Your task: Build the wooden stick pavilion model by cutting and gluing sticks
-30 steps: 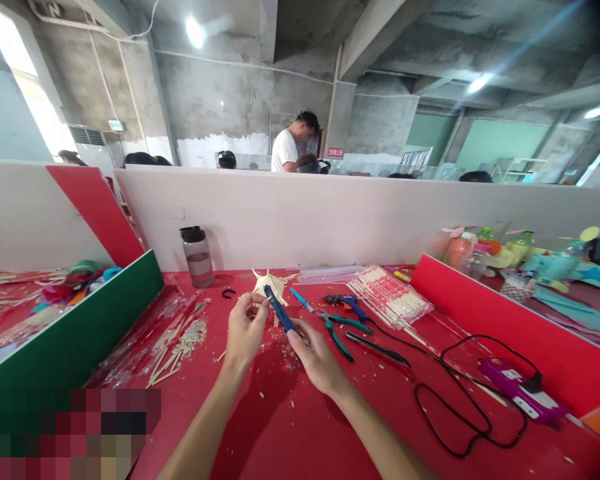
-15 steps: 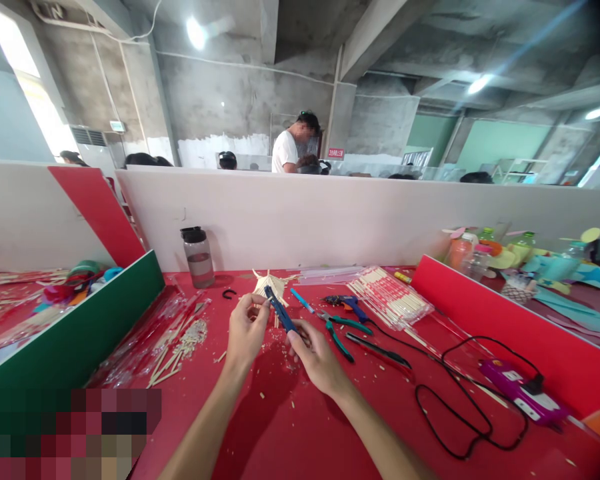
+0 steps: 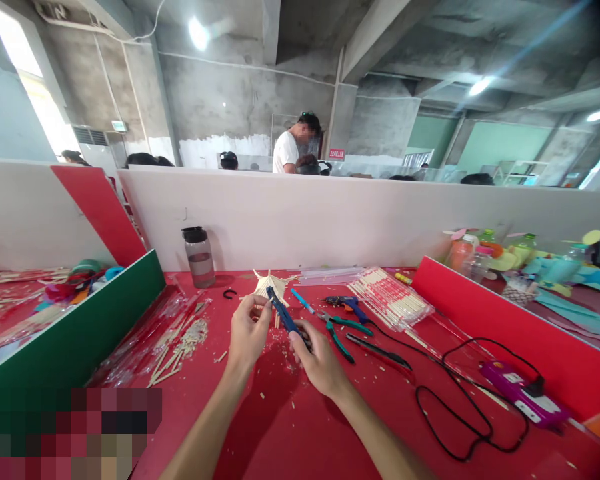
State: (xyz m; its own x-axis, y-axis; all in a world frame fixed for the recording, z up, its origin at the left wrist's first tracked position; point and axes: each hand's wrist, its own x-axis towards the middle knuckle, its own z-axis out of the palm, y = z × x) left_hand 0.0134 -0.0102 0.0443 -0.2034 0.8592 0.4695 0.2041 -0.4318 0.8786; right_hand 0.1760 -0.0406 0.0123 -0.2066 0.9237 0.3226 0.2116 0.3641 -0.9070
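Observation:
My right hand [image 3: 317,355] is wrapped round a dark blue hand tool [image 3: 284,313], which slants up and to the left. At the tool's upper tip, my left hand [image 3: 250,330] is pinched; whatever lies between its fingertips is too small to make out. Just behind both hands, a pale structure of wooden sticks [image 3: 271,283] stands on the red table [image 3: 280,433], partly hidden by the tool and fingers. A blue pen [image 3: 303,301] lies to its right. Close by are green-handled pliers [image 3: 340,333] and a blue glue gun [image 3: 349,305].
A bottle [image 3: 199,259] stands back left, near loose sticks [image 3: 173,353] and plastic wrap. At right are a packet of sticks [image 3: 393,298], a black-handled tool [image 3: 380,351], a looping black cable and a purple power strip [image 3: 523,393]. A green divider [image 3: 80,320] and red divider [image 3: 520,327] flank the table.
Both hands and the blue tool show almost the same pose, with only a very slight shift to the right in the view. The objects on the table keep their places.

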